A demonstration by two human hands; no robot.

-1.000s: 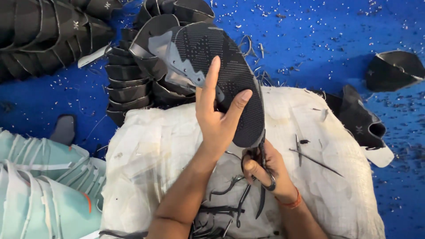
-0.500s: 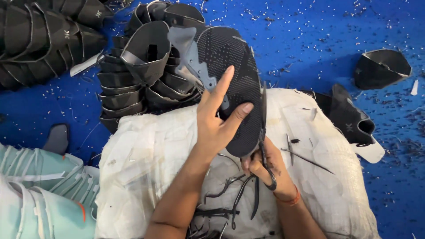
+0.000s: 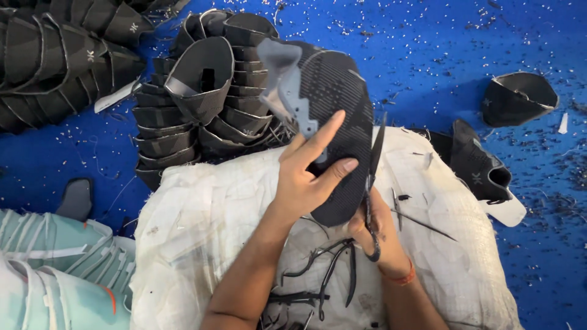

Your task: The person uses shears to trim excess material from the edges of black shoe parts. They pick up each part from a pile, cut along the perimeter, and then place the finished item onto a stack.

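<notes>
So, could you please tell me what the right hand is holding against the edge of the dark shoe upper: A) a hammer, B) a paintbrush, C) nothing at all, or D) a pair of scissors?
D: the right hand grips a pair of scissors, blades pointing up along the edge of the shoe upper that the left hand steadies.

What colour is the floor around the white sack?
Bright blue floor, speckled with small trimmings, seen in the head view around the white sack.

Your black knit shoe upper (image 3: 333, 116) with its grey tongue stands tilted over the white sack; dark scissors (image 3: 372, 183) run along its right edge.
</notes>
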